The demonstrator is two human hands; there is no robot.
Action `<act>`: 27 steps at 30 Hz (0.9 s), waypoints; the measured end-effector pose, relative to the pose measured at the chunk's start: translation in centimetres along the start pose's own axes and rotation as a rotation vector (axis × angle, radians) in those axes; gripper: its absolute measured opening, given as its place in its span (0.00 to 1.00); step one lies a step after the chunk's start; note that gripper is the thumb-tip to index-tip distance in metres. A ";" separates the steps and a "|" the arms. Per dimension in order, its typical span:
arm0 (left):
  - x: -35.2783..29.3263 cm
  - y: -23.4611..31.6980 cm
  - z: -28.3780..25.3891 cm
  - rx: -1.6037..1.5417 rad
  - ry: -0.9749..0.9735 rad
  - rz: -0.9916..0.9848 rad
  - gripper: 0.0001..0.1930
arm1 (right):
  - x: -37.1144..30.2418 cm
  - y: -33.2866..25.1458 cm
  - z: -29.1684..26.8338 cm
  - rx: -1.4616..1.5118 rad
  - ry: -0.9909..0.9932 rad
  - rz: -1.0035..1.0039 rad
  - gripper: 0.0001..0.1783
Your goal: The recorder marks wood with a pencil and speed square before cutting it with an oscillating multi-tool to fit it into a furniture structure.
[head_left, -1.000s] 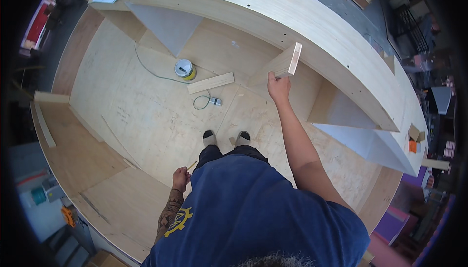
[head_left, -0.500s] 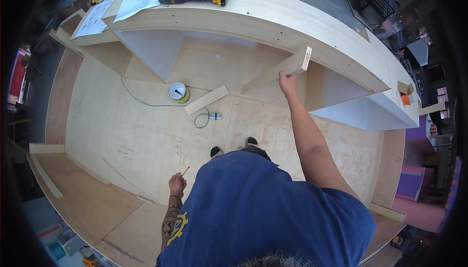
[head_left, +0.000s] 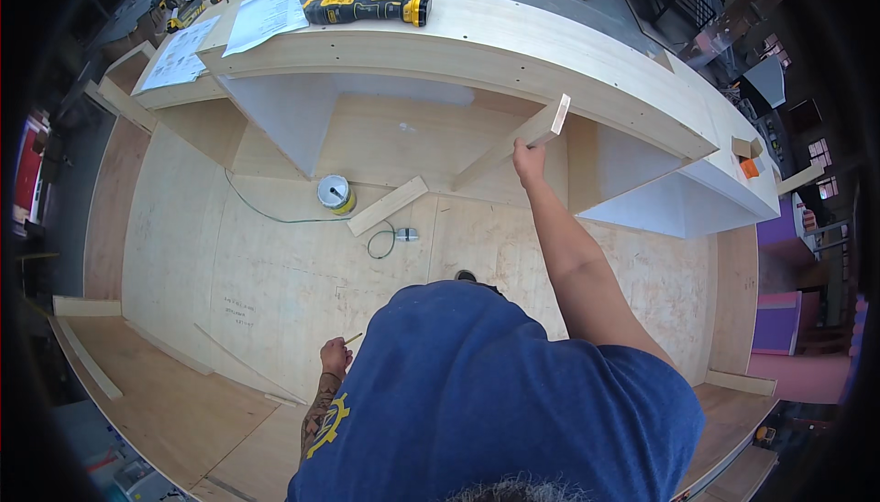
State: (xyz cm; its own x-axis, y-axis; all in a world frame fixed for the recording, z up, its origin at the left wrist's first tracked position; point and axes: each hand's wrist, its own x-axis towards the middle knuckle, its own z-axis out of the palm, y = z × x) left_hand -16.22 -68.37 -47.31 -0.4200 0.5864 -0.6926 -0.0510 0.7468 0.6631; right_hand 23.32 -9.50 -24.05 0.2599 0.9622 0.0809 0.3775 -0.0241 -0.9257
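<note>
My right hand [head_left: 529,161] reaches forward, closed round a pale wooden board [head_left: 539,126]. The board leans at a slant, its upper end close to the counter's front edge and its lower end inside the open bay beneath. Low on the left, my left hand [head_left: 335,357] pinches a thin yellowish stick that looks like a pencil [head_left: 354,338]. Ahead of me runs a long curved wooden counter [head_left: 513,57] with open bays and white inner panels. A loose wood strip [head_left: 389,206] lies on the plywood floor [head_left: 302,264] left of the board.
A yellow-and-black cordless power tool [head_left: 367,7] rests on the countertop beside printed sheets [head_left: 268,18]. Below stands a small can [head_left: 336,193] near a green cord [head_left: 275,219] that runs to a small grey-white object [head_left: 406,234]. A small open carton [head_left: 747,147] sits on the right.
The whole view has shifted slightly, with the counter sitting lower in the picture. My right hand still grips the board, and the pencil-like stick now points more sideways.
</note>
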 end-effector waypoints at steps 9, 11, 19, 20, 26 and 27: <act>-2.9 4.4 2.8 -0.252 0.106 -0.094 0.12 | 1.6 -0.7 1.7 -0.050 -0.078 -0.036 0.22; -3.2 4.5 3.3 -0.209 0.057 -0.073 0.12 | 2.1 -0.4 1.7 -0.045 -0.075 -0.064 0.22; -4.9 0.4 5.3 0.821 0.203 0.527 0.11 | 3.7 -0.5 2.1 -0.096 -0.128 -0.002 0.26; -4.8 0.4 5.5 0.818 0.200 0.524 0.11 | 3.8 -0.6 2.2 -0.119 -0.139 0.005 0.27; -3.5 0.2 6.5 0.269 0.090 0.281 0.12 | 3.9 -1.7 1.7 -0.177 -0.156 0.051 0.30; -3.0 0.4 6.5 0.167 0.068 0.164 0.11 | 3.8 -1.9 1.5 -0.171 -0.138 0.053 0.29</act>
State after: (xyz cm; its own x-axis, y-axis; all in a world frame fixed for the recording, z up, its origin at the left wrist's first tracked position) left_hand -9.14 -67.76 -46.78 -0.4705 0.6857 -0.5554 0.1710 0.6883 0.7050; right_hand 22.25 -5.38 -22.58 0.1643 0.9860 -0.0285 0.5147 -0.1104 -0.8502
